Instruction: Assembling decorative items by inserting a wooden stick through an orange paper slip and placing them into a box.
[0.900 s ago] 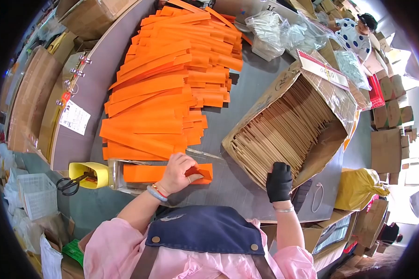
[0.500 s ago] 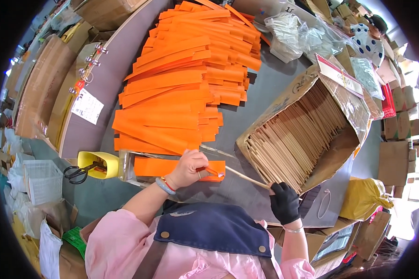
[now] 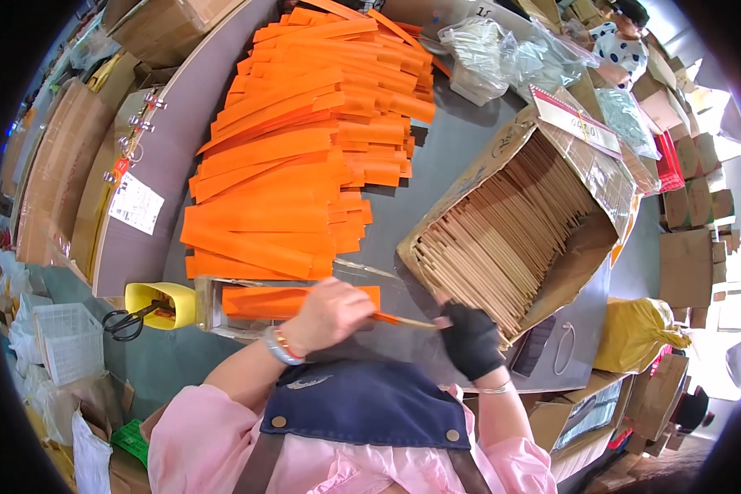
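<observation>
An orange strip [image 3: 259,303] lies across the near side of the table, partly under my left hand [image 3: 331,313]. The fingers of that hand are closed around the end of a thin wooden stick [image 3: 416,322], where a bit of orange shows against the wood. My right hand [image 3: 471,339], in a black fingerless glove, grips the stick's other end, fingers bent and partly hidden. Beyond my left hand spreads a big heap of orange strips [image 3: 263,181]. Close to my right hand, an open cardboard box [image 3: 572,284] holds many similar wooden sticks [image 3: 502,239].
At the left stands a yellow holder [image 3: 185,305] with black-handled scissors [image 3: 123,323]. A clear-walled tray [image 3: 208,306] sits beside it. Clear plastic bags [image 3: 477,58] lie at the back, a yellow bag [image 3: 634,333] at the right. Another person [image 3: 622,49] is at the far right.
My right hand has moved left, bringing the stick closer to my left hand. Orange now lies against the stick's end. The whole view has shifted slightly.
</observation>
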Available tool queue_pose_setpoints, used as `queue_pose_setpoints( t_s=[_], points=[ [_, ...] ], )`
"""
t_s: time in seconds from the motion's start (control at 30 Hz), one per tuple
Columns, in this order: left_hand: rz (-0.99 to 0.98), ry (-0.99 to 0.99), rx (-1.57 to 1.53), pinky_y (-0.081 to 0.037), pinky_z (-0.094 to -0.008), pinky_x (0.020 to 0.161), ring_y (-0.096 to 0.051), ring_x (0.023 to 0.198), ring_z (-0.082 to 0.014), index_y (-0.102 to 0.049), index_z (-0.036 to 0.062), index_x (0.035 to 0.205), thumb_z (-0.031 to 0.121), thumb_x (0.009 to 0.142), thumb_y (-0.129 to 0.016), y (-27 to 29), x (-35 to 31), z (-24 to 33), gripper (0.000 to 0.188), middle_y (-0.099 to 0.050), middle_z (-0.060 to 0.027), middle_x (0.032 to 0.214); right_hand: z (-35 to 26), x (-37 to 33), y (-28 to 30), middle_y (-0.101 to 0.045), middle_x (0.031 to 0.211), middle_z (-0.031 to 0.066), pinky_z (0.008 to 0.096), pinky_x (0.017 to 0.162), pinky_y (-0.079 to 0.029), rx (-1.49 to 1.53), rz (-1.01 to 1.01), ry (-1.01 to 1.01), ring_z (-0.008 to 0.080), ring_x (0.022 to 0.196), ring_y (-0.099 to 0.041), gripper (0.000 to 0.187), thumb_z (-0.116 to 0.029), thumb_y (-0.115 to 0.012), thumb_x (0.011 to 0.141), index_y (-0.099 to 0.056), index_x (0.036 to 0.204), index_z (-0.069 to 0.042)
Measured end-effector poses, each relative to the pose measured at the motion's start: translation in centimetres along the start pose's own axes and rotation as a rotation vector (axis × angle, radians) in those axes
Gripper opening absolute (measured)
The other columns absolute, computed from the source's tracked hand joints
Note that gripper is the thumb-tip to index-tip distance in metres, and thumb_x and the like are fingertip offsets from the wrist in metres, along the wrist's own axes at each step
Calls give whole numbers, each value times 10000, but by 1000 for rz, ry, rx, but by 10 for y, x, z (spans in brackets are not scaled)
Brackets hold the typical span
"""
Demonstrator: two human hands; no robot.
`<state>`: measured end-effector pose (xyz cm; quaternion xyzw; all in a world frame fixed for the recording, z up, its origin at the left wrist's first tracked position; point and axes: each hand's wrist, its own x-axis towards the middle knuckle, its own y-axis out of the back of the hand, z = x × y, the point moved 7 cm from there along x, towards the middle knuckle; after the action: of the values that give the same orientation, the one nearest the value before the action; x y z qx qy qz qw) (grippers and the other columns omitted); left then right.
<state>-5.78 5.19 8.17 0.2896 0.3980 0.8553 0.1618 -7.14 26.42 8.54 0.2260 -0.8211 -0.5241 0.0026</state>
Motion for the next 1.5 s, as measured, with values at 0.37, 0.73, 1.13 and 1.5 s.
queue_pose_setpoints(
  t_s=[0.37,0.73,1.13,1.5],
  points=[
    [42,195,219,-447,-420,835,-561,946,-281,-678,94,1063,252,795,-708,20,7,-42,312,-615,-79,1018,77,-5,12,-591,1148,202,480,912,-445,-91,634,2,413,1036,-545,493,-136,-703,854,-546,1311,-41],
    [110,331,-164,-454,-364,740,-543,838,-268,-722,66,953,236,690,-857,-23,-33,-58,340,-598,-72,906,96,1,-4,-599,1003,164,489,793,-445,-338,428,-82,387,936,-559,156,-137,-628,859,-604,995,-64],
    [138,356,-244,-407,-360,746,-545,824,-232,-683,102,829,243,718,-836,-22,-30,-61,236,-600,-5,822,34,-19,23,-580,821,163,453,671,-460,-114,288,56,379,787,-590,276,-148,-636,891,-671,1165,-146],
    [109,265,-334,-386,-357,761,-536,824,-230,-674,107,852,163,749,-790,-21,-35,-63,165,-628,7,876,11,-17,10,-635,736,115,413,587,-483,-17,89,111,323,662,-641,182,-238,-611,930,-723,1050,-160]
  ],
)
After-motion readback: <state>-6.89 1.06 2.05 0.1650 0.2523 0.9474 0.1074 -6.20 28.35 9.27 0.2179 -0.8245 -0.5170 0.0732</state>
